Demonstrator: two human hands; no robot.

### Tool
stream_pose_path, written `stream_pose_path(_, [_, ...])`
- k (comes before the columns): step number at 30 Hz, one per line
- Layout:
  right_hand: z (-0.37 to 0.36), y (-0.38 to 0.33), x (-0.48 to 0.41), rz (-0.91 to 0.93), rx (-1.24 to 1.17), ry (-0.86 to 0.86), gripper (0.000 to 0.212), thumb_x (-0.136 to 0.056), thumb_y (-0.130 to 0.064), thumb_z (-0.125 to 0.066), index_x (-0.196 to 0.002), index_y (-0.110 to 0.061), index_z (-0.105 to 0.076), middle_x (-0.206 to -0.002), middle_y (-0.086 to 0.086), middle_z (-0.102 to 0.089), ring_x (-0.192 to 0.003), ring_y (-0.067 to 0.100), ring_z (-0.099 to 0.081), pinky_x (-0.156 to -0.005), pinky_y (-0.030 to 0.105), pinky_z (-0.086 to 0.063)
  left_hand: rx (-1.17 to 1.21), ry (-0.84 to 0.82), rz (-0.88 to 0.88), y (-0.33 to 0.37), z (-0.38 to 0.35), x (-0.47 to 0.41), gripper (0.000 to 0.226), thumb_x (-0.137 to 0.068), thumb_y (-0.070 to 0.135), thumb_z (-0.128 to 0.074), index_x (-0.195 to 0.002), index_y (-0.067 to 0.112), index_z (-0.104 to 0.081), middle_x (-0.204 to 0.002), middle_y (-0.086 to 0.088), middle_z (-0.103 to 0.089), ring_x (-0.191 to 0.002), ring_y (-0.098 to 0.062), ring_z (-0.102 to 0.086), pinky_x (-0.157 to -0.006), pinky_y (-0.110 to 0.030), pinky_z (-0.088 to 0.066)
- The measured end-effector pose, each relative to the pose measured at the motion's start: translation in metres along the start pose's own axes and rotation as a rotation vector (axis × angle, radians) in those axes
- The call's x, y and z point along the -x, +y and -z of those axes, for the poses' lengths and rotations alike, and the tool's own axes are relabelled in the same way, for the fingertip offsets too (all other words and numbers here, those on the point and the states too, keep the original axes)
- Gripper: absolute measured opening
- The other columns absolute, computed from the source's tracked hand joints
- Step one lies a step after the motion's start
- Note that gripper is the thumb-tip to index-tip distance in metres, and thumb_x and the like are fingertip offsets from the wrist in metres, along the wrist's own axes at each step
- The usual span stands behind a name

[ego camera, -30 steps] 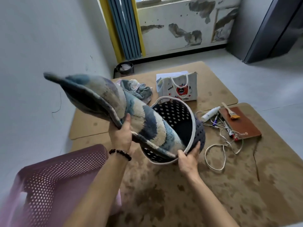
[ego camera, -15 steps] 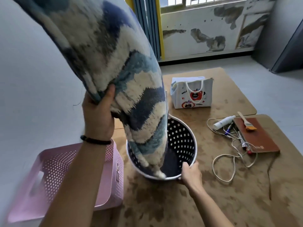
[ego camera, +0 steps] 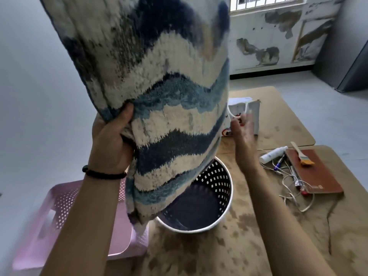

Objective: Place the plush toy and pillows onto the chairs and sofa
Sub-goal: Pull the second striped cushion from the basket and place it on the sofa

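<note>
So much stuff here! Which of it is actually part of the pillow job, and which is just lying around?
Part of the job:
- blue and cream pillow, gripped by the left hand
- right hand, open, beside it

Just lying about:
- dark round basket
- pink crate
- white tote bag
- brown notebook with a brush
- white bottle
- cable

Navy basket [ego camera: 211, 198] beside pink crate [ego camera: 59, 212] — brush [ego camera: 302, 156] on notebook [ego camera: 318, 176] (brown).

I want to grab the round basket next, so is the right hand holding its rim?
No, the right hand is open in the air above the basket, beside the pillow.
</note>
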State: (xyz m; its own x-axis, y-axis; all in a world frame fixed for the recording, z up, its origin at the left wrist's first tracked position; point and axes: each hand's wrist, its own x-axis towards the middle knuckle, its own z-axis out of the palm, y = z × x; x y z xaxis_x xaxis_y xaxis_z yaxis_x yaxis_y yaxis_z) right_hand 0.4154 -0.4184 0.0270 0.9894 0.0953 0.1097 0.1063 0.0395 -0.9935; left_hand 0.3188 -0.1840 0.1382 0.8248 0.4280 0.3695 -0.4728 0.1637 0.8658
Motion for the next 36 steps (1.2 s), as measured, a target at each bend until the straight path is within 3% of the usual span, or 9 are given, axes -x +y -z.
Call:
stream_pose_path(2, [0.008,-0.018,-0.014,0.044,-0.071,-0.161,0.119,-0.071,-0.088,-0.058,-0.161,-0.019,-0.019,-0.161,0.007,-0.038,-0.147,0.023,-0.039,-0.121,0.049,-0.031,-0.014,-0.036,-0.019,0.008,-0.002,0.003,0.036,-0.097,0.003,-0.05,-0.116,0.022,-0.073,-0.119,0.004,-0.074,-0.116,-0.017,-0.068,-0.092,-0.03,-0.055])
stream_pose_path(6, [-0.007,-0.042,0.001,-0.001,-0.294,-0.218,0.098,-0.052,-0.072,-0.087,-0.125,-0.012,-0.062,-0.115,0.003,-0.075,-0.11,0.02,-0.071,-0.092,0.031,-0.057,-0.105,-0.142,-0.085,0.024,0.009,-0.002,0.035,-0.1,0.006,-0.046,-0.133,0.012,-0.056,-0.119,0.009,-0.073,-0.116,-0.014,-0.067,-0.094,-0.029,-0.054])
stream_pose_path(11, [-0.023,-0.078,0.057,0.106,-0.553,0.194,0.072,-0.065,-0.048,-0.092,-0.121,-0.009,-0.07,-0.125,0.02,-0.071,-0.117,0.039,-0.068,-0.099,0.051,-0.054,-0.294,-0.178,-0.036,0.033,0.021,-0.021,0.079,-0.088,0.064,-0.061,-0.138,0.004,-0.05,-0.13,-0.013,-0.066,-0.119,-0.03,-0.065,-0.099,-0.053,-0.054])
stream_pose_path(14, [-0.024,-0.103,0.1,0.141,-0.512,0.44,0.061,-0.076,-0.04,-0.086,-0.123,-0.004,-0.07,-0.115,0.014,-0.076,-0.107,0.031,-0.074,-0.089,0.042,-0.059,-0.259,-0.292,0.107,0.02,0.024,-0.007,0.082,-0.082,0.085,-0.044,-0.13,0.02,-0.059,-0.135,-0.005,-0.064,-0.124,-0.032,-0.061,-0.106,-0.059,-0.045])
stream_pose_path(16, [-0.023,-0.111,0.138,0.165,-0.41,0.592,0.076,-0.065,-0.048,-0.087,-0.125,-0.005,-0.068,-0.111,0.01,-0.078,-0.102,0.026,-0.076,-0.087,0.04,-0.062,-0.159,-0.502,0.092,0.008,0.02,0.015,0.077,-0.089,0.076,-0.045,-0.14,0.019,-0.053,-0.142,-0.009,-0.058,-0.131,-0.033,-0.056,-0.108,-0.059,-0.043])
stream_pose_path(19, [-0.016,-0.113,0.209,0.219,-0.25,0.776,0.094,-0.059,-0.064,-0.085,-0.133,-0.01,-0.063,-0.12,0.01,-0.074,-0.109,0.026,-0.073,-0.089,0.042,-0.061,-0.021,-0.624,0.09,-0.003,0.005,0.061,0.073,-0.084,0.064,-0.065,-0.136,0.014,-0.053,-0.127,-0.002,-0.069,-0.12,-0.023,-0.065,-0.095,-0.039,-0.055])
stream_pose_path(24, [-0.003,-0.109,0.359,0.241,-0.049,1.125,0.076,-0.081,-0.058,-0.073,-0.141,-0.014,-0.056,-0.134,0.006,-0.068,-0.122,0.025,-0.066,-0.098,0.045,-0.057,0.184,-0.821,0.26,-0.01,-0.045,0.149,0.052,-0.089,0.046,-0.067,-0.129,0.013,-0.06,-0.125,-0.004,-0.071,-0.117,-0.021,-0.067,-0.096,-0.038,-0.055])
stream_pose_path(30, [-0.02,-0.099,0.543,0.255,0.117,1.665,0.087,-0.071,-0.071,-0.077,-0.14,-0.022,-0.057,-0.134,-0.002,-0.068,-0.127,0.02,-0.062,-0.11,0.053,-0.047,0.201,-1.162,0.43,0.02,-0.091,0.304,0.034,-0.087,0.044,-0.065,-0.102,0.015,-0.072,-0.09,0.009,-0.077,-0.088,-0.007,-0.072,-0.071,-0.024,-0.056])
stream_pose_path(36, [-0.033,-0.085,0.713,0.286,0.071,1.961,0.084,-0.064,-0.068,-0.084,-0.133,-0.025,-0.062,-0.127,-0.001,-0.072,-0.122,0.022,-0.066,-0.107,0.055,-0.049,0.197,-1.451,0.442,0.071,-0.098,0.462,0.031,-0.087,0.049,-0.064,-0.091,0.019,-0.072,-0.08,0.01,-0.073,-0.077,-0.003,-0.068,-0.065,-0.023,-0.054])
